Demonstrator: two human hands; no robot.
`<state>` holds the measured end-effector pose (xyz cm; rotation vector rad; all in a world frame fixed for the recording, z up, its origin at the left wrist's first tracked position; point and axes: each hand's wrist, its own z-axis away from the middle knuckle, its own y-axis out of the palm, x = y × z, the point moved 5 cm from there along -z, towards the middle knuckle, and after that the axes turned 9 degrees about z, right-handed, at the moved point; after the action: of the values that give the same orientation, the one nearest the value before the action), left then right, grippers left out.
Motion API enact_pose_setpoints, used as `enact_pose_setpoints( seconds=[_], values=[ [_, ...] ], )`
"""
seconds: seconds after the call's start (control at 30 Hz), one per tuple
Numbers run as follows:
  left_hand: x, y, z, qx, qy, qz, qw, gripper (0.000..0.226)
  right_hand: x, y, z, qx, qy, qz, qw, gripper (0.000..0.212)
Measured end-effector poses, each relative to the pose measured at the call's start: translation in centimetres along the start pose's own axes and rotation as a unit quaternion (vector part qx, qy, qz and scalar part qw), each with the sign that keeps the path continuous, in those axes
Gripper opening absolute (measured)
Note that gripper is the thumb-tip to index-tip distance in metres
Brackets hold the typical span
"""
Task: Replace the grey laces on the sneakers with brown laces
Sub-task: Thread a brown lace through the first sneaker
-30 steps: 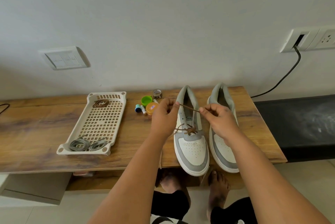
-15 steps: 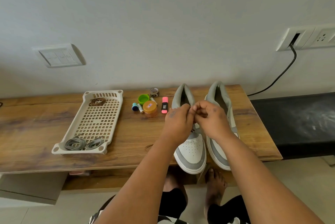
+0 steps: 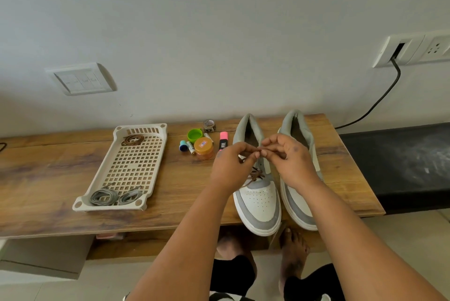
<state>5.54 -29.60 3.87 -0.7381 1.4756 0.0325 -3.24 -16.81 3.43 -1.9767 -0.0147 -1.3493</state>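
Left hand and right hand, spread wide a second ago with brown lace stretched between them, now meeting fingertip to fingertip above left sneaker. Half a second ago hands pressing tight together; now fingers loosening, right-hand fingers fanning upward. Lace crossings near toe showing again. Pink highlighter, hidden a second ago, now showing.

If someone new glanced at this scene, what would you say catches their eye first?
Two hands, the left hand and right hand, meet over the left sneaker, pinching a brown lace above its tongue. Beside it stands the right sneaker, and to the left a perforated tray holds coiled grey laces at its near end.
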Motion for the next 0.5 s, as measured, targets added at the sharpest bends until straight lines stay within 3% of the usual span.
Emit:
enact_pose_setpoints(
  seconds=[0.13, 0.23, 0.37, 0.5],
  values=[
    [0.4, -0.6, -0.1, -0.017, -0.024, 0.054, 0.998, 0.003, -0.1, -0.2, 0.0, -0.043, -0.005, 0.027, 0.999, 0.016],
    [0.9, -1.0, -0.3, -0.039, -0.043, -0.015, 0.998, 0.007, 0.0, 0.0, 0.3, -0.078, -0.004, 0.093, 0.993, 0.015],
    [0.8, -1.3, -0.3, -0.052, -0.045, -0.092, 0.993, 0.012, -0.2, 1.4, 0.9, -0.068, 0.029, 0.125, 0.989, 0.028],
    [0.8, -1.0, -0.1, -0.047, -0.029, -0.132, 0.990, 0.014, -0.2, 1.8, 1.0, -0.064, 0.075, 0.140, 0.985, 0.020]
  ],
)
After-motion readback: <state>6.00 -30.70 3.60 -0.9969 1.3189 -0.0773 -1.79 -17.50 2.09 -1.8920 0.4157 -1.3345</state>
